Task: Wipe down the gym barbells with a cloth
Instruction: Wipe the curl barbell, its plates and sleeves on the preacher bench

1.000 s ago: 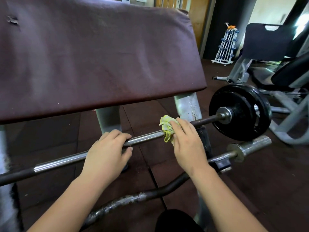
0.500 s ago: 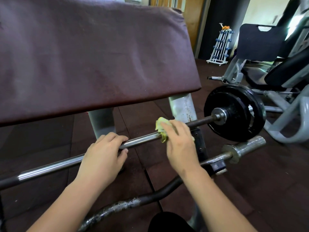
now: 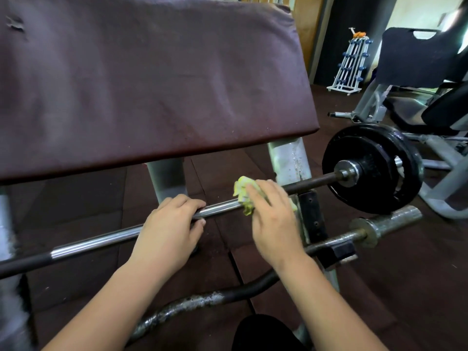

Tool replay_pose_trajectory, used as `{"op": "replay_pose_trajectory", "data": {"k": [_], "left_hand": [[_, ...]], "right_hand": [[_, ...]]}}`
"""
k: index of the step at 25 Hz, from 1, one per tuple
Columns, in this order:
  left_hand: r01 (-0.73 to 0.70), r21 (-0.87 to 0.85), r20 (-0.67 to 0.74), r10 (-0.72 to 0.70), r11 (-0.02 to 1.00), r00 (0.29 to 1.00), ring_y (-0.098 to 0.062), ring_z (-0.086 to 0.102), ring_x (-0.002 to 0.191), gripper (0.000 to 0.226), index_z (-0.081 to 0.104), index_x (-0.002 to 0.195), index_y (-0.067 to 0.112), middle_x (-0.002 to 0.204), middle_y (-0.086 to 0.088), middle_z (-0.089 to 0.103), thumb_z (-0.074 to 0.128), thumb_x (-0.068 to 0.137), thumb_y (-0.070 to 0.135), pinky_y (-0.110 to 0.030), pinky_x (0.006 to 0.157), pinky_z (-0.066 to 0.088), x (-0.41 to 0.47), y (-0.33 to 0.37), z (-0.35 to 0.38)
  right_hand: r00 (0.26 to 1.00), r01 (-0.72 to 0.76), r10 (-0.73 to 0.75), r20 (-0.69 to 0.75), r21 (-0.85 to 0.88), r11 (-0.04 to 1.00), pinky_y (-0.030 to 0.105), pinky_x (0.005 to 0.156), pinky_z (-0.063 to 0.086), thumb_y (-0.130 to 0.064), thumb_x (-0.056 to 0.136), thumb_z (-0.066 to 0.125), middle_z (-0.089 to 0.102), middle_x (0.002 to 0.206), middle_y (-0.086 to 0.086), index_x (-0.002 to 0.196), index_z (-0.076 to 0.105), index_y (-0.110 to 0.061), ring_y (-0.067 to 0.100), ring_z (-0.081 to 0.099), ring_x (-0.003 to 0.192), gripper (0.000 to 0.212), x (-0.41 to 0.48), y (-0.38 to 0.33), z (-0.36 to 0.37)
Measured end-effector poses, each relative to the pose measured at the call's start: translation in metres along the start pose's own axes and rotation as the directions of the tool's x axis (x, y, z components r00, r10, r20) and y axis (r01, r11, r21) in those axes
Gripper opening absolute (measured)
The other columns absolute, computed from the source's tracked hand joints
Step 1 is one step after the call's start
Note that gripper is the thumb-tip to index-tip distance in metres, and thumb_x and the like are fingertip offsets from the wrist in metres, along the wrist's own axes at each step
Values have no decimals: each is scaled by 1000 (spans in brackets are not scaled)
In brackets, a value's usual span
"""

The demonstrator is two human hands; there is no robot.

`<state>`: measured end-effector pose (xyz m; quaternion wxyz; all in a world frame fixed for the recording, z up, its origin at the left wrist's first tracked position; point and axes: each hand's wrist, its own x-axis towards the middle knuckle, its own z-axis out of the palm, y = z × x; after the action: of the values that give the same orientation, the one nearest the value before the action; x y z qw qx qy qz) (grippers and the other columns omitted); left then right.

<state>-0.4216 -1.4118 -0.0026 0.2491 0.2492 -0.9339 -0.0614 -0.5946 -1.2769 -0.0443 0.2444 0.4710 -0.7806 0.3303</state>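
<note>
Chrome steel barbell is gripped by left hand | crumpled yellow-green cloth is held against it by right hand | cloth is best wrapped fully, slid firmly

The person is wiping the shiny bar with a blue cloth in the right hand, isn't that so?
Not quite. The cloth is yellow-green, not blue. The head view shows the right hand holding it against the shiny bar, just as you said.

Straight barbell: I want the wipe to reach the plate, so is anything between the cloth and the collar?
Only the black rack bracket, which seems to carry the straight barbell from below just past the cloth held by the right hand. The rest of the bar up to the collar looks bare.
</note>
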Motion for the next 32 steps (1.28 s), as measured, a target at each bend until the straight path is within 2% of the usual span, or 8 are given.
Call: {"op": "replay_pose_trajectory", "data": {"k": [3, 8, 11, 14, 18, 24, 28, 32], "left_hand": [[-7, 6, -4, 7, 1000, 1000, -21, 54, 103, 36, 62, 122, 28, 107, 9, 61, 65, 87, 32, -40, 81, 52, -1, -2, -1], [9, 79, -6, -8, 997, 1000, -21, 50, 110, 38, 58, 125, 33, 115, 11, 59, 61, 88, 39, -41, 87, 46, -15, -16, -14], [61, 144, -55, -53, 988, 997, -21, 52, 109, 34, 60, 120, 35, 111, 12, 60, 62, 87, 41, -41, 87, 43, -29, -36, -27], [94, 165, -71, -84, 982, 994, -20, 51, 109, 32, 60, 118, 37, 110, 14, 59, 61, 87, 44, -41, 88, 42, -39, -47, -35], [115, 187, -89, -99, 976, 991, -19, 52, 106, 33, 60, 117, 38, 109, 15, 59, 61, 85, 45, -41, 86, 42, -50, -53, -43], [202, 207, -127, -179, 957, 976, -19, 53, 105, 33, 61, 117, 37, 109, 16, 58, 64, 85, 44, -42, 86, 44, -76, -78, -55], [266, 225, -150, -237, 937, 960, -18, 52, 109, 34, 61, 119, 35, 111, 15, 58, 64, 85, 43, -43, 90, 44, -92, -93, -69], [320, 275, -185, -277, 907, 943, -20, 54, 108, 34, 63, 116, 34, 109, 13, 58, 66, 84, 42, -44, 86, 44, -109, -110, -85]], "right_hand": [[984, 152, -156, 81, 55, 987, 43, 115, 36, 1, 85, 54, 54, 140, 12, 136, 59, -12, 35, 46, 133, 53, -4, -16, 2], [1000, 13, -12, 4, -64, 998, 31, 112, 35, -4, 78, 52, 60, 129, 12, 129, 65, -10, 35, 55, 119, 53, 9, 48, -27], [999, -53, 52, -16, -76, 996, 41, 105, 42, -11, 80, 51, 62, 122, 12, 120, 68, -10, 36, 56, 113, 44, 13, 29, -17], [996, 81, -82, 26, 37, 996, 46, 102, 45, -13, 80, 50, 64, 116, 13, 116, 69, -11, 36, 57, 108, 41, 14, -41, 6], [949, 252, -271, 159, 128, 959, 41, 105, 42, -17, 84, 49, 61, 123, 7, 130, 61, -15, 29, 54, 115, 48, 7, -108, 21], [968, 218, -222, 115, 51, 975, 52, 112, 38, -17, 93, 49, 49, 149, 11, 140, 55, -10, 33, 45, 136, 47, -7, -67, 22], [935, 332, -342, 93, 102, 938, 49, 117, 32, -26, 97, 50, 41, 157, 5, 144, 52, -16, 28, 38, 144, 49, -14, -114, 37], [878, 443, -466, 106, 184, 877, 45, 117, 32, -22, 97, 53, 43, 156, 3, 144, 53, -20, 26, 39, 144, 47, -20, -162, 57]]}}
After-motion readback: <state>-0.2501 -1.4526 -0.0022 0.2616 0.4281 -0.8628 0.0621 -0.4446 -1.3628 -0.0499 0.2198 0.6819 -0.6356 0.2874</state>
